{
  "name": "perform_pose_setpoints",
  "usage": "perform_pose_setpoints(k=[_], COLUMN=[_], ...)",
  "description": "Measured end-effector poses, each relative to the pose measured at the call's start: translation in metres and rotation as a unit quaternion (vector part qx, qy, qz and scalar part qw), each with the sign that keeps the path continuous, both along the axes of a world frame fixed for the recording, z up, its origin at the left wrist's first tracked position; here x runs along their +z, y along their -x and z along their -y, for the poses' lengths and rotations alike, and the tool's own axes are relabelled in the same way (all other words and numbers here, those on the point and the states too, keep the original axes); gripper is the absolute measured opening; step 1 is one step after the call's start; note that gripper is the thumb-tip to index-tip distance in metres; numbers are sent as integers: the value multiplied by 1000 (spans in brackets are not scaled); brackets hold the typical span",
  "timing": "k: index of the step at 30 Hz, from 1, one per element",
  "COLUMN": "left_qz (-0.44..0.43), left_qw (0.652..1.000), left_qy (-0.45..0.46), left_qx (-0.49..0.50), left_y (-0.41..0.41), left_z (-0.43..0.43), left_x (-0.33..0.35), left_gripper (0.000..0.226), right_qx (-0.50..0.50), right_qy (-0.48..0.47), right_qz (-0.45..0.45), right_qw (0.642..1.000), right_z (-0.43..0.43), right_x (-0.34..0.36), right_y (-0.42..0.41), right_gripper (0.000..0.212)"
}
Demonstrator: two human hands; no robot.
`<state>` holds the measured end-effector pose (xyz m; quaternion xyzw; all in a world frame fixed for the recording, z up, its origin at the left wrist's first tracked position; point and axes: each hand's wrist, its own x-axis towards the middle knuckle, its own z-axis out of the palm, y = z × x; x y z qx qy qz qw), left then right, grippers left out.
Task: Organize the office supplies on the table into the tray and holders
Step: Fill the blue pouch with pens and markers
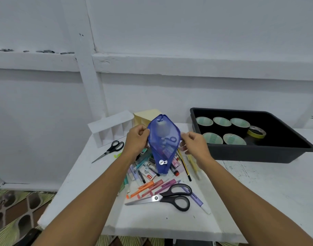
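Observation:
A blue mesh zip pouch [163,139] hangs upright over the white table [152,221], held at its upper sides by my left hand [137,139] and my right hand [193,142]. A few small items show through the mesh. Below it lies a heap of markers, pens and staple boxes [148,173]. Large black-handled scissors [170,197] rest in front of the heap, over orange and pink highlighters [150,188]. Smaller scissors [111,150] lie at the left. A black tray [258,151] at the right holds several tape rolls [222,121].
A white divided holder [110,128] and a cream box holder [146,115] stand at the table's back, against the white wall. A yellow tape roll [257,133] sits in the tray. Patterned floor shows below left of the table edge.

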<state>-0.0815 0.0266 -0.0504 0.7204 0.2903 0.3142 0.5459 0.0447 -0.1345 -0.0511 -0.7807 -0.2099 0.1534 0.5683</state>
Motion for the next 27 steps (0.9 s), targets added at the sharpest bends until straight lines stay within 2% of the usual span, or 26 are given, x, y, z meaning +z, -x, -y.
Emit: perform_pose_setpoints(k=[2, 3, 5, 6, 7, 11, 14, 17, 21, 24, 27], left_qz=[-20, -26, -30, -30, -28, -27, -23, -21, -26, -26, -22], left_qw=[999, 998, 998, 999, 999, 999, 999, 999, 999, 999, 1000], left_qy=[-37, -49, -47, -38, -31, -22, -20, -24, -25, -14, -8], left_qx=[1, -3, -15, -19, -21, -23, -19, -15, -11, -12, -12], left_y=[0, -1, -2, -3, -3, -3, -3, -2, -3, -5, -9], left_z=[-2, -2, 0, 0, 1, 0, -3, -5, -8, -8, -7], left_x=[-3, -3, -4, -5, -4, -2, -2, -1, -1, -1, -1], left_gripper=[18, 18, 19, 20, 20, 18, 17, 18, 18, 18, 18], right_qx=[10, 17, 52, 70, 80, 82, 64, 23, 26, 58, 57], right_qy=[40, 98, 255, 320, 364, 410, 405, 363, 271, 170, 82], right_qz=[-18, 26, 151, 191, 213, 267, 263, 184, 63, -34, -41], right_qw=[999, 995, 954, 925, 903, 868, 873, 913, 960, 983, 994], right_z=[2, 3, 4, 5, 6, 4, -1, -5, -11, -13, -14], right_x=[-8, -13, -23, -27, -30, -38, -38, -27, 2, 22, 38], right_y=[-3, -4, -6, -4, -2, 1, 2, 1, -5, -9, -8], right_gripper=[28, 24, 12, 5, 8, 22, 39, 54, 43, 20, 12])
